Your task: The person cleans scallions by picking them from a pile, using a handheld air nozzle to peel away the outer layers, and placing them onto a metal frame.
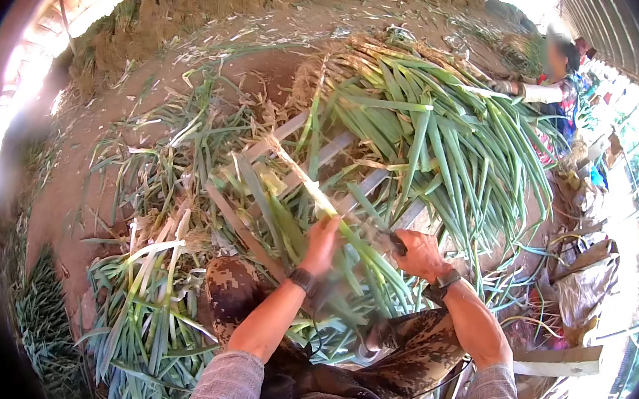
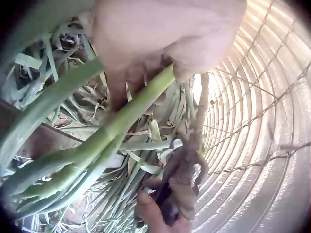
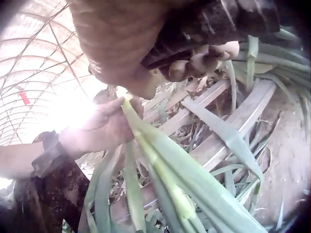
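In the head view my left hand [image 1: 323, 243] grips a long green onion [image 1: 305, 184] around its stem, with the pale root end pointing up and away and the green leaves trailing toward my knees. To its right, my right hand [image 1: 420, 255] holds a tool by its dark handle [image 1: 397, 244]; the tool's far end is blurred beside the onion. The left wrist view shows the onion stem [image 2: 141, 102] under the curled left fingers. In the right wrist view a dark, shiny length of the tool [image 3: 209, 29] runs through the right hand.
A big pile of green onions [image 1: 433, 123] lies across wooden slats [image 1: 331, 150] ahead and right. Another heap [image 1: 144, 311] sits by my left knee. Loose leaves and dirt cover the ground [image 1: 73, 211]. Another person [image 1: 563, 94] is at the far right, under the curved greenhouse frame [image 1: 609, 12].
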Demonstrator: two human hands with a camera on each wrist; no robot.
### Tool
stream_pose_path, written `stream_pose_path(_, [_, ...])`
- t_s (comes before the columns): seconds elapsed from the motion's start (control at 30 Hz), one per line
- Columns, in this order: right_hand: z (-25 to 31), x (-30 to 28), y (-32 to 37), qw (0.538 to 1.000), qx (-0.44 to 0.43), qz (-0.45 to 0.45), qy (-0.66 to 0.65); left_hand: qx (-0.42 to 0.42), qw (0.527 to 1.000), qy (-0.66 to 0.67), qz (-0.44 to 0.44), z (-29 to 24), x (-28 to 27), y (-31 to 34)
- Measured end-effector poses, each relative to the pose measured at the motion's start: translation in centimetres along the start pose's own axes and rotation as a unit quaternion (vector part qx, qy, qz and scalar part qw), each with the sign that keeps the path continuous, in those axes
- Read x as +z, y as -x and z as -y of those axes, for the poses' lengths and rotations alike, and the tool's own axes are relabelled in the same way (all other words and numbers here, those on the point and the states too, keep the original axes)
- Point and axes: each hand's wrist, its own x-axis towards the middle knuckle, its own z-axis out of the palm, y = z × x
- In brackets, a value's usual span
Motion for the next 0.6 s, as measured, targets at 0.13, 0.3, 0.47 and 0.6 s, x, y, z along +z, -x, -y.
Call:
stream_pose_path(0.13, [0.8,0.9,-0.9,0.998,-0.049,-0.047,0.007,0.001,0.999,-0.030,0.031,-1.3,0.5,1.2])
stream_pose_path(0.3, [2.6,0.2,-1.4,1.000,-0.001,-0.025,-0.002,-0.025,0.997,0.046,0.056,-3.6,0.7,2.9])
stream_pose_path(0.47, [3.6,-0.1,-1.7,0.999,-0.014,-0.031,0.008,-0.027,0.995,0.066,0.063,-3.9,-1.1,2.9])
stream_pose_path(0.6, [4.5,0.5,-2.5,0.996,-0.044,-0.073,-0.023,-0.018,0.997,-0.013,0.067,-4.3,-0.4,4.0])
